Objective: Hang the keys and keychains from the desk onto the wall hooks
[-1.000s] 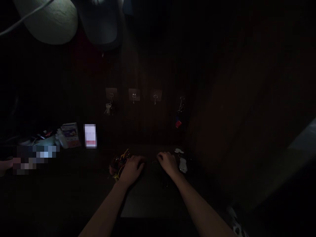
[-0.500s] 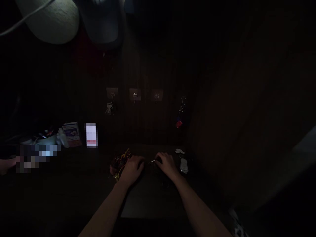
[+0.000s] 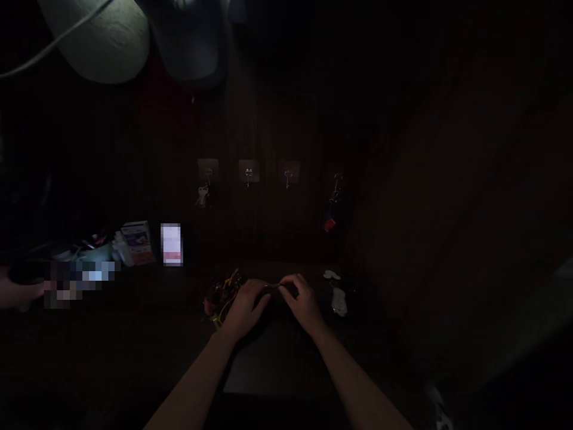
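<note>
My left hand [image 3: 248, 306] is low over the dark surface, its fingers curled at the left end of a small shiny metal piece [image 3: 274, 285]. Opposite it, my right hand [image 3: 305, 303] pinches the piece's right end between thumb and fingertips. The light is too dim to tell what kind of thing it is. Beside my left hand lies a tangled heap of red, orange and yellow cords [image 3: 219, 297]. To the right of my right hand is a pale flat item [image 3: 339, 301], with a smaller white piece [image 3: 332, 275] behind it.
Wall hooks [image 3: 249, 173] line the back; keys [image 3: 203, 194] hang on the left one, a red tag [image 3: 329, 224] at far right. A lit, blurred rectangle [image 3: 171, 245] and a box [image 3: 138, 242] stand left. Another person's hand [image 3: 20, 294] reaches in. Caps [image 3: 105, 42] hang above.
My hands have come closer together. The metal piece, earlier sticking out from my right hand, now spans between the fingers of both hands. The other person's hand shows more, and the view has shifted slightly.
</note>
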A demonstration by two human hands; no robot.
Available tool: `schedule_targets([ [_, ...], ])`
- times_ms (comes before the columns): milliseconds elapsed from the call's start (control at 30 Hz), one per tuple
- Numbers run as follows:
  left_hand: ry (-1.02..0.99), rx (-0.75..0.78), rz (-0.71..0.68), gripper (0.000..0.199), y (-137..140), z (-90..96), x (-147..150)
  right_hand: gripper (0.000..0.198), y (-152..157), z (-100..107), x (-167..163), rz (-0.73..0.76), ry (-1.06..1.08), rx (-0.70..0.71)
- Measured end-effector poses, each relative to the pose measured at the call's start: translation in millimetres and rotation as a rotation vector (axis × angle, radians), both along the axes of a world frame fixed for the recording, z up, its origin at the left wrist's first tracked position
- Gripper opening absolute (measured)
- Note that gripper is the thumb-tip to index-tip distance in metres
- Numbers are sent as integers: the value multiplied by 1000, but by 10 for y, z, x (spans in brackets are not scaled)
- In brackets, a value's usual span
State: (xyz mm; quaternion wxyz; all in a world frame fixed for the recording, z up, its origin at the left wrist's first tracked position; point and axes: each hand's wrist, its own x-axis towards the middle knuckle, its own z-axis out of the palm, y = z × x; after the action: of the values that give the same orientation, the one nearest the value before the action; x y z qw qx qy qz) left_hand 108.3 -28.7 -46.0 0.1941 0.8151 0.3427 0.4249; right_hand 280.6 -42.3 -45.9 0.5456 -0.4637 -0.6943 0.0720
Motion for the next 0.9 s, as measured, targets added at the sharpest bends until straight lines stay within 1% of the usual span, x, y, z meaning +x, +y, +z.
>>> schedule_targets([
  [133,-127,-192,-29,26,-17,27,1,6,17,-10,-12,24,145,-75],
  [267,-360,-476,-81,29,-28,83,25,12,31,27,-18,46,347,-165],
  [333,-492,-648,-157,33,-20,83,35,15,36,53,-13,50,435,-194],
  [400,-624,-809,-270,36,-4,64,32,17,45,69,-4,51,509,-215],
  [500,-770,-986,-427,38,17,46,-1,19,66,69,19,44,608,-249],
  [567,-822,-1054,-489,38,19,61,-32,20,81,60,39,39,676,-268],
  [667,-840,-1098,-520,38,5,99,-63,23,97,51,67,33,751,-278],
  [900,-720,-1172,-627,38,7,78,-83,27,98,44,106,17,815,-306],
])
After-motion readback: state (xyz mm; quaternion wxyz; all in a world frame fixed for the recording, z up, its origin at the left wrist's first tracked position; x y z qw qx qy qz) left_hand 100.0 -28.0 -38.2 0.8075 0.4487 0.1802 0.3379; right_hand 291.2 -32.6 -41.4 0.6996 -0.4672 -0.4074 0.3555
